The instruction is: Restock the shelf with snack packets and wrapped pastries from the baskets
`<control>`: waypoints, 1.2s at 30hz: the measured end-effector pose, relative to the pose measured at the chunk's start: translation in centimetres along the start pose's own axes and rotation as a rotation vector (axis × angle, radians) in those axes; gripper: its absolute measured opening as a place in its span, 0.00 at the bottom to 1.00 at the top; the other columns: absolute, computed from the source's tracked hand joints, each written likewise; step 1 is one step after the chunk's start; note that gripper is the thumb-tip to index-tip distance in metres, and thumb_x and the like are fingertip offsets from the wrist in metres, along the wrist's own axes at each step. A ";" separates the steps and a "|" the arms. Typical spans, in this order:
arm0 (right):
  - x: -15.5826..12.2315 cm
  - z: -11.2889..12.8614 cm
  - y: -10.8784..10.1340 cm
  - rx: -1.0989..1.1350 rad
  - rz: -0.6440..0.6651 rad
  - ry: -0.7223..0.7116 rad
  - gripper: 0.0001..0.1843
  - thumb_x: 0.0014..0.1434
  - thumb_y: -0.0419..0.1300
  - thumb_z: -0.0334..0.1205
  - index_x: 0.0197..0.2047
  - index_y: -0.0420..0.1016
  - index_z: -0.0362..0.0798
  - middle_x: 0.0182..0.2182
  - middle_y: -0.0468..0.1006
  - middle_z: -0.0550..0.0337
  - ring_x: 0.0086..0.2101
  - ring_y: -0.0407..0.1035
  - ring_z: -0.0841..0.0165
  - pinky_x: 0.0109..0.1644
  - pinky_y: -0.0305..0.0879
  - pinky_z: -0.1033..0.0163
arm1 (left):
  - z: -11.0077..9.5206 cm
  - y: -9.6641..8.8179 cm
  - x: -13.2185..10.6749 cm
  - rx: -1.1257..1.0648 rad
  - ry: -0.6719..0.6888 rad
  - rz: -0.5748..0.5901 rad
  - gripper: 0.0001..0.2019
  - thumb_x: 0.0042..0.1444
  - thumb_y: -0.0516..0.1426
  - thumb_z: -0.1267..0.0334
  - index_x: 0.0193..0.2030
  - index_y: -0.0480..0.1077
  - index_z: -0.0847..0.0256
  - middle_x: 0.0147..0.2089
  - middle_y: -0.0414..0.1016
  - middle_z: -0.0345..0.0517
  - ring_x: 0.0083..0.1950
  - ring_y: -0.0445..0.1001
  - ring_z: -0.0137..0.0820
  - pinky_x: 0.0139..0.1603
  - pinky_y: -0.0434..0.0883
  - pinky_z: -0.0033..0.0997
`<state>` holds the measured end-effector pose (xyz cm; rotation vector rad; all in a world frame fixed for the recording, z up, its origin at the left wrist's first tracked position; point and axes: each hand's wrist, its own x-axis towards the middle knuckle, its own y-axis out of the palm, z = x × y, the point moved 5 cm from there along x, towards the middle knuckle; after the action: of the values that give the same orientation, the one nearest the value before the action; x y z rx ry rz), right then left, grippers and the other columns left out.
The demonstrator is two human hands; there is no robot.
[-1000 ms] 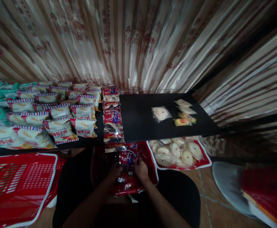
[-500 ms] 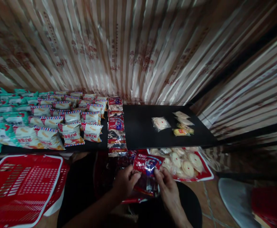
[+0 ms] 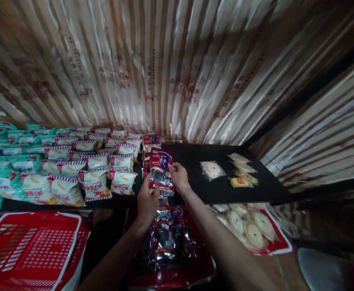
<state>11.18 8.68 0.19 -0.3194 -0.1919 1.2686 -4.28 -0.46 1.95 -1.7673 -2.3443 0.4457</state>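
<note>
Between both hands I hold a red and silver snack packet (image 3: 161, 167) over the black table (image 3: 189, 173). My left hand (image 3: 148, 200) grips its lower left edge. At its right edge, my right hand (image 3: 179, 176) pinches it. Partly hidden behind this packet, a column of matching red packets (image 3: 151, 140) lies on the table. Below my wrists, a red basket (image 3: 177, 279) contains several more of these shiny packets, some seeming linked in a strip up toward my left hand.
Rows of white snack bags (image 3: 124, 182) and green bags (image 3: 8, 184) fill the table's left side. To the right lie a clear-wrapped round pack (image 3: 212, 169) and a yellow packet (image 3: 240, 182). An overturned-looking red basket (image 3: 40, 246) sits lower left; another basket (image 3: 281, 242) holds pale round packs.
Both hands have moved forward and up with the packet, from over the basket to over the table beside the column of packets. The view has shifted slightly.
</note>
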 end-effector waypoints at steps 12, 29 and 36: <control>2.1 0.1 3.0 -0.525 0.064 -0.034 0.12 0.59 0.53 0.41 0.43 0.70 0.45 0.32 0.79 0.53 0.33 0.73 0.66 0.35 0.61 0.67 | 3.7 0.9 2.5 0.089 0.071 -0.084 0.22 0.54 0.49 0.68 0.57 0.64 0.64 0.49 0.71 0.53 0.49 0.72 0.35 0.53 0.68 0.36; 1.1 0.8 4.3 -0.591 0.095 -0.172 0.18 0.60 0.50 0.42 0.53 0.68 0.48 0.41 0.79 0.53 0.39 0.73 0.62 0.41 0.63 0.63 | 0.6 0.8 0.1 0.708 0.513 -0.123 0.13 0.58 0.49 0.69 0.46 0.71 0.62 0.44 0.73 0.52 0.43 0.71 0.39 0.42 0.70 0.39; 1.2 0.1 4.6 -0.647 0.105 -0.181 0.19 0.61 0.49 0.42 0.53 0.67 0.47 0.39 0.78 0.52 0.38 0.72 0.64 0.41 0.63 0.63 | 0.1 2.6 0.6 0.678 0.680 -0.047 0.16 0.55 0.52 0.69 0.50 0.69 0.66 0.59 0.67 0.58 0.64 0.59 0.47 0.59 0.63 0.52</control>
<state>7.29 11.03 -1.28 -0.7756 -0.7553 1.3147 -2.10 0.74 0.94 -1.2623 -1.5132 0.4611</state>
